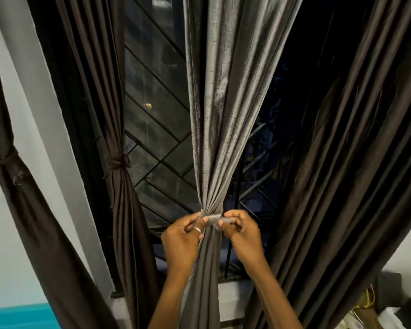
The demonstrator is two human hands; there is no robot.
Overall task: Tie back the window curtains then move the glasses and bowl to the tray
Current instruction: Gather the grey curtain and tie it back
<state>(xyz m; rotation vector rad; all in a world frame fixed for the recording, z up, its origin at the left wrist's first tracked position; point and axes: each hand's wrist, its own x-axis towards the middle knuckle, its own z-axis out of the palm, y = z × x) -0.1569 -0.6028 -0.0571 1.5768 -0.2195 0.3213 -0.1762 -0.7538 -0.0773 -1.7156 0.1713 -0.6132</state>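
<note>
Where the grey curtain (226, 103) hangs at the middle of the view, its long axis runs from 12 o'clock down to 6 o'clock. The wide pleated top fans out toward 12 and 1 o'clock. The folds narrow to a tight waist just below centre, at about 6 o'clock. Below that waist the cloth falls as a narrow column between the two forearms to the bottom edge.

A tie band (212, 218) of the same grey cloth lies across the waist, its long axis level from 9 to 3 o'clock, crossways to the curtain. The left hand (183, 238) comes up from 7 o'clock and pinches the band's left end between thumb and curled fingers. A silver ring (197, 229) sits on one finger. The right hand (241, 233) comes up from 5 o'clock and pinches the band's right end the same way, fingers curled. The hands cover the band's ends, so I cannot tell whether it is knotted.

At 9 o'clock a dark brown curtain (119, 115) is gathered by its own knotted tie (119, 160). At the far left edge a second brown curtain (0, 115) is likewise cinched. From 1 to 4 o'clock a third brown curtain (365, 138) hangs loose, slanting down toward 5 o'clock. Behind the cloth a window grille (157, 143) of slanted black bars shows against a dark outside. A pale sill (233, 295) lies at 6 o'clock behind the grey curtain.
</note>
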